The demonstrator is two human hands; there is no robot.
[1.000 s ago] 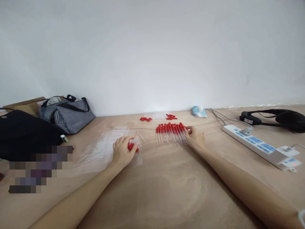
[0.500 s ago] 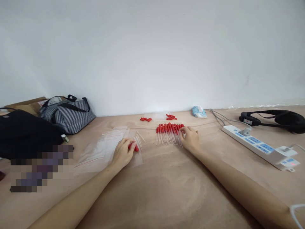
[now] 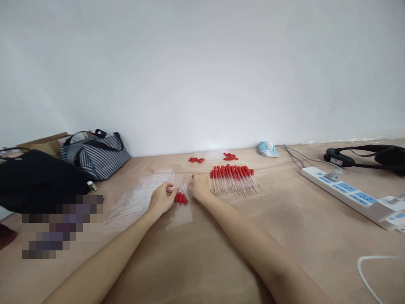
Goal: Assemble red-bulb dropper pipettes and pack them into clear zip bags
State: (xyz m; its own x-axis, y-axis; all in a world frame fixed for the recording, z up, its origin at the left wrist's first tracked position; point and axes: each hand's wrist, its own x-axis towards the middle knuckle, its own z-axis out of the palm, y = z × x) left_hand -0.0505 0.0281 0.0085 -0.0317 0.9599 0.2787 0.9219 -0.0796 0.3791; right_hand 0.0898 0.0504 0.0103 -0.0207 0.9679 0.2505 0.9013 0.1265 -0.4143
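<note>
My left hand is at the left of a few red rubber bulbs of droppers, its bent fingers and thumb slightly apart. The bulbs lie on or in a clear plastic bag; I cannot tell which. Just right of them, my right hand is closed by thin clear dropper tubes; its fingertips are mostly hidden. A row of red-bulbed droppers lies right of that hand, tubes toward me. Under and beyond my left hand are flat clear zip bags.
By the wall are loose red bulbs, more red bulbs and a blue-white packet. A white power strip and black headset are on the right. A striped bag and black bag stand left.
My right hand has moved left from the right end of the dropper row to the plastic bag. My left hand has shifted slightly, uncovering the red bulbs. The view has turned a little.
</note>
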